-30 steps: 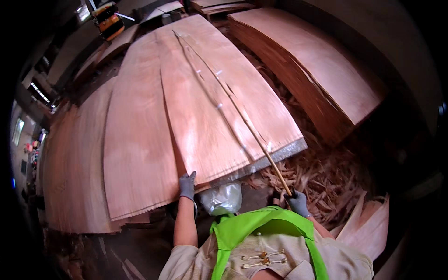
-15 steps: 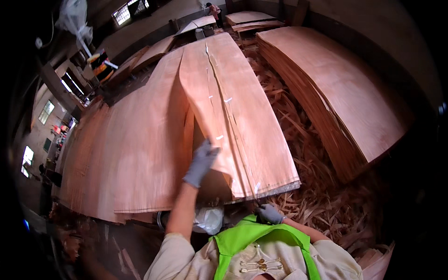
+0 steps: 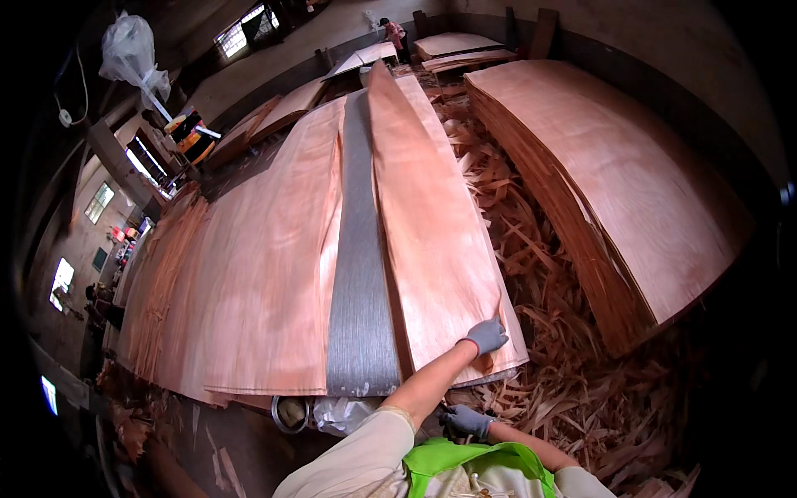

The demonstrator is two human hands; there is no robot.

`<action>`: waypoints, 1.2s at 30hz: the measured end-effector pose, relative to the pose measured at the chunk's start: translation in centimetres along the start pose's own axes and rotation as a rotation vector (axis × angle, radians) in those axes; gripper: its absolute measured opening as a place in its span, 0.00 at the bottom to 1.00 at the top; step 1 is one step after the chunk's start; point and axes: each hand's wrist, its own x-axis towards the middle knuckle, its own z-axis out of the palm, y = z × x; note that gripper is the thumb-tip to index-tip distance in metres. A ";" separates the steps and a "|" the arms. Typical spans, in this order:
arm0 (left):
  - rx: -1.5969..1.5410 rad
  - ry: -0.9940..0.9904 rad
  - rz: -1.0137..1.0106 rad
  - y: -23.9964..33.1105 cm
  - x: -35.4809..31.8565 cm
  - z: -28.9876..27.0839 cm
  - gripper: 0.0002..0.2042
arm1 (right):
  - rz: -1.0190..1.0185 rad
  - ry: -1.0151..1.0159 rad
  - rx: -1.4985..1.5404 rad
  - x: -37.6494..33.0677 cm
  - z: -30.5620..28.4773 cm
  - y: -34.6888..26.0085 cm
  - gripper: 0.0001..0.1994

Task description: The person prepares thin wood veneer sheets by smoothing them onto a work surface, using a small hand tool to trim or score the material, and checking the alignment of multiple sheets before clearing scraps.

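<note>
My left hand (image 3: 487,335), in a grey glove, reaches across to the right front of a long pinkish-brown wood veneer sheet (image 3: 432,232). Its fingers are closed on the sheet's right edge, where the veneer bends up a little. My right hand (image 3: 467,421), also gloved in grey, is low in front of the table's near edge, beside my left forearm. The right fingers are curled round something dark that I cannot make out. Between this sheet and the wide veneer sheet (image 3: 266,266) on the left, a strip of grey tabletop (image 3: 359,307) shows.
A tall veneer stack (image 3: 614,174) stands on the right. Veneer scraps (image 3: 540,266) cover the floor between. A round metal container (image 3: 290,412) and a clear plastic bag (image 3: 342,415) are below the table's front. Another person (image 3: 393,35) stands at the far end.
My left hand has carried the veneer edge rightward, turning the sheet over and baring the grey strip. The crack and white tape pieces are out of sight. My right hand is slightly lower.
</note>
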 end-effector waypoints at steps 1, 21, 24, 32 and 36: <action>0.027 -0.023 -0.005 -0.8 -0.2 0.5 0.19 | 0.004 -0.009 -0.006 0.0 0.0 -0.4 0.16; -0.340 0.316 0.625 1.6 -20.5 6.2 0.19 | -0.070 0.787 -1.013 -0.7 -7.4 -11.2 0.20; -0.430 0.044 0.466 5.2 -16.4 5.6 0.16 | -0.031 0.940 -1.023 2.3 -8.7 -13.1 0.23; -0.823 0.003 0.353 5.1 -19.4 3.8 0.14 | -0.240 0.936 -0.417 -0.4 -13.8 -10.9 0.16; -0.554 0.339 0.365 -0.5 -23.1 8.8 0.15 | -0.281 0.931 -0.411 -4.2 -13.0 -15.2 0.10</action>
